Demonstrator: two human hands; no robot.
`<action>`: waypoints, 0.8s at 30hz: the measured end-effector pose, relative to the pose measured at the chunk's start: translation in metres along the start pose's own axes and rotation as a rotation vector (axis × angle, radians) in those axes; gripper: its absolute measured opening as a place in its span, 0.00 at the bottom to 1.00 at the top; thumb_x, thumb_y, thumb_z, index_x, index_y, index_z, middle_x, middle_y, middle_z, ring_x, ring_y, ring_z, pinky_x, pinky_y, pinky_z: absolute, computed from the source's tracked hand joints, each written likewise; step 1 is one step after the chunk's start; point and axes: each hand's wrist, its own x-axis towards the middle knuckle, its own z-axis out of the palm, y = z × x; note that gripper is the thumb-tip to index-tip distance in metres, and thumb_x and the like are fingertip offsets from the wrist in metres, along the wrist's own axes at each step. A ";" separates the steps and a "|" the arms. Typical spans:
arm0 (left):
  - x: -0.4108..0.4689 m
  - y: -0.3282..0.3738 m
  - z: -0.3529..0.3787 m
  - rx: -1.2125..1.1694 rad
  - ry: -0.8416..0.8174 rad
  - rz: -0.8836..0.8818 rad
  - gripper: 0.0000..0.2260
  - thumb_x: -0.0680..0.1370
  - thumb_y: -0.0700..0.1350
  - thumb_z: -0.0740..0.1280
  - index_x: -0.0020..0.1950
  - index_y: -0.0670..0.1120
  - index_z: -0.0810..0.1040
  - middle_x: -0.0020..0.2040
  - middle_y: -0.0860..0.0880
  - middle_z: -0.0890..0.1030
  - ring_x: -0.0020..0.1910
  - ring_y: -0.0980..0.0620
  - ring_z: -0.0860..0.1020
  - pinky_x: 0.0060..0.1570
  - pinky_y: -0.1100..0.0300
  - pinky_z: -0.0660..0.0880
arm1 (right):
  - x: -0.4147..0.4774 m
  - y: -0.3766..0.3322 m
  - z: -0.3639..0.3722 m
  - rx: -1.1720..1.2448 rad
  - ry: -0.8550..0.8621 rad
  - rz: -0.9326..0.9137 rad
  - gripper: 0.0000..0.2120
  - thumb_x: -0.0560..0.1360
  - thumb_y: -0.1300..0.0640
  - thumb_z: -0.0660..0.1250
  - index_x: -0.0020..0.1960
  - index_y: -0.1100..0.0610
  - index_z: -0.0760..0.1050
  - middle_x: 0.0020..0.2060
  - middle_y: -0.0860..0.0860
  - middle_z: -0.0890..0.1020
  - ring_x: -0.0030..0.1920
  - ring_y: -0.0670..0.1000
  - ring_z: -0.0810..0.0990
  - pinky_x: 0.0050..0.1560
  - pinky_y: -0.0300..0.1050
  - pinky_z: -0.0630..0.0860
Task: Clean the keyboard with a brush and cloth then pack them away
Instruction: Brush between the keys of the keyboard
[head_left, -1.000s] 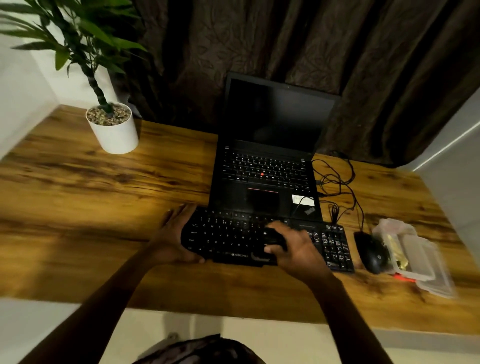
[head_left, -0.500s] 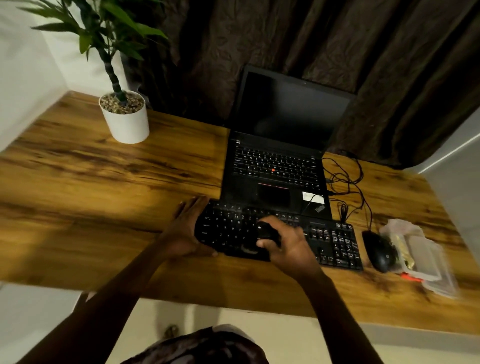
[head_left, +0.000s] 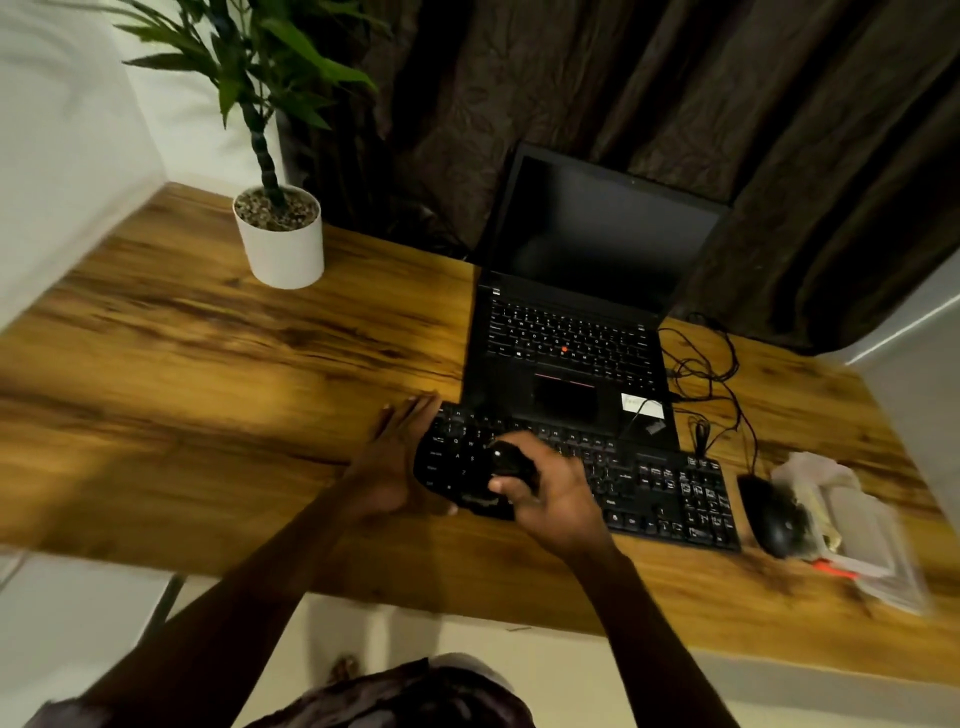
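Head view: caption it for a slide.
Right hand sweeps a small black brush over the black external keyboard; left hand steadies its end.

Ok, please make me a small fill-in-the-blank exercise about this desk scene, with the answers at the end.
1. The right hand holds a dark brush over the ____ end of the keyboard.
2. The left hand rests flat against the keyboard's ____ edge.
3. The mouse lies between the keyboard and a clear plastic ____.
4. The laptop screen is ____.

Answers: left; left; box; dark
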 end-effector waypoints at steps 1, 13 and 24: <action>-0.001 0.001 -0.002 -0.010 -0.003 0.005 0.68 0.52 0.76 0.66 0.81 0.47 0.40 0.82 0.51 0.46 0.80 0.54 0.41 0.77 0.54 0.35 | -0.002 0.003 -0.006 -0.007 0.000 0.004 0.11 0.79 0.53 0.68 0.60 0.44 0.73 0.47 0.46 0.81 0.46 0.40 0.81 0.41 0.31 0.78; 0.000 -0.003 0.003 -0.029 -0.002 -0.023 0.70 0.56 0.68 0.79 0.80 0.45 0.37 0.82 0.49 0.46 0.79 0.56 0.40 0.76 0.53 0.35 | 0.016 -0.026 0.025 0.067 0.056 -0.059 0.14 0.78 0.59 0.70 0.63 0.53 0.76 0.50 0.49 0.82 0.49 0.35 0.79 0.43 0.25 0.75; 0.006 0.000 0.001 0.021 -0.050 -0.078 0.68 0.54 0.72 0.71 0.80 0.46 0.36 0.82 0.52 0.43 0.80 0.53 0.40 0.76 0.52 0.35 | 0.024 -0.025 0.023 -0.090 -0.040 -0.007 0.20 0.74 0.45 0.65 0.66 0.39 0.69 0.54 0.52 0.80 0.56 0.54 0.79 0.56 0.55 0.80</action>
